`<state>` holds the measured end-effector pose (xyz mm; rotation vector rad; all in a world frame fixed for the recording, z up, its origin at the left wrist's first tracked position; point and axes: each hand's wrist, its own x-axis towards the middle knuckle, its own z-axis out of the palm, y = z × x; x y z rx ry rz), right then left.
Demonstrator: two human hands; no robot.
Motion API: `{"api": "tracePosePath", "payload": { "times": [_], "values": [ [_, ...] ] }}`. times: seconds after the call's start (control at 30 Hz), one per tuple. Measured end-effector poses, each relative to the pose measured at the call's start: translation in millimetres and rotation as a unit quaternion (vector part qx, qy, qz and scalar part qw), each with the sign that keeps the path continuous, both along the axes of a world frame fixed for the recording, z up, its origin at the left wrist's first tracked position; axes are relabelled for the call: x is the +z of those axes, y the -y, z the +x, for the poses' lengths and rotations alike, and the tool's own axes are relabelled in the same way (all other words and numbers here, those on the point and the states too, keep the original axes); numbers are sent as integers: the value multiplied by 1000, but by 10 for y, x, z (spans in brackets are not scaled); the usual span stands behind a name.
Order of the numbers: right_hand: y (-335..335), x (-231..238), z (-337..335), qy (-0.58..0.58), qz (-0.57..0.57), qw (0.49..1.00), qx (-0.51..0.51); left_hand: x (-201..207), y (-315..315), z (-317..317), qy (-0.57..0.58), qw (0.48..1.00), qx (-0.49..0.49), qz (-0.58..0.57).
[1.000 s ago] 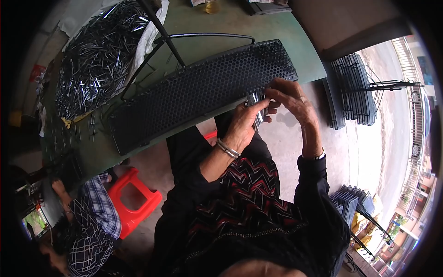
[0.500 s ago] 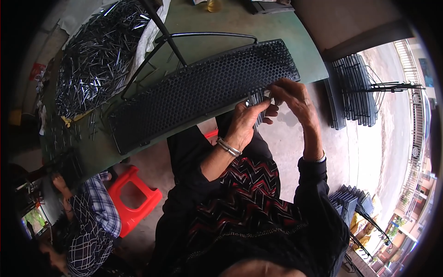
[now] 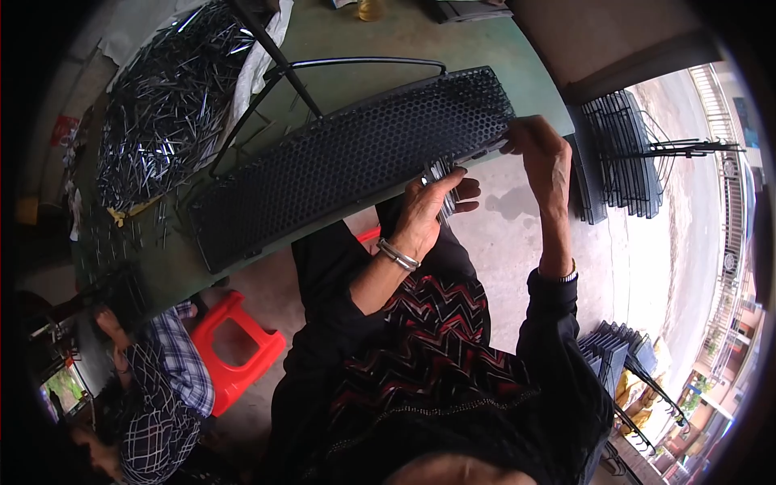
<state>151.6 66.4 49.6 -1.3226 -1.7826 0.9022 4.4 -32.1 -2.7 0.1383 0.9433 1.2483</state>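
A long black panel with a honeycomb of holes [image 3: 347, 153] lies slanting along the near edge of the green table. My left hand [image 3: 422, 217] is closed round a bundle of thin, shiny dark strips [image 3: 441, 175], just off the panel's near edge. Its thumb presses across the strips. At the panel's right end, my right hand [image 3: 548, 162] has its fingers pinched together against the near corner; whatever they hold is too small or hidden. A bent black metal rod frame [image 3: 368, 61] rises from the panel's far side.
A heap of thin dark strips [image 3: 166, 121] fills a sack at the far left of the table [image 3: 356, 36]. A red plastic stool [image 3: 238, 376] and another person in checked clothes [image 3: 166, 396] are at lower left. Black wire racks [image 3: 626, 158] stand stacked on the right.
My right hand has moved right, away from the strips in my left hand, to the panel's right corner. My left hand has shifted very slightly and still holds the strips.
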Motion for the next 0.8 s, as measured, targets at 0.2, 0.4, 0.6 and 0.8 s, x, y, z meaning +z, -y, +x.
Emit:
{"api": "tracePosePath", "payload": {
  "times": [0.2, 0.4, 0.6, 0.8],
  "values": [
    [-210, -226, -55, -4, 147, 986, -84, -47, -16, 72, 80, 997, 15, 2],
    [-248, -328, -79, 63, 183, 977, -91, -52, 8, 54, 108, 993, 11, -40],
    [-230, -325, -67, 67, 182, 977, -83, -38, 29, 56, 71, 997, -9, -30],
    [-257, -353, -68, 67, 176, 978, -86, -67, 36, 70, 65, 998, 7, -21]
  ]
}}
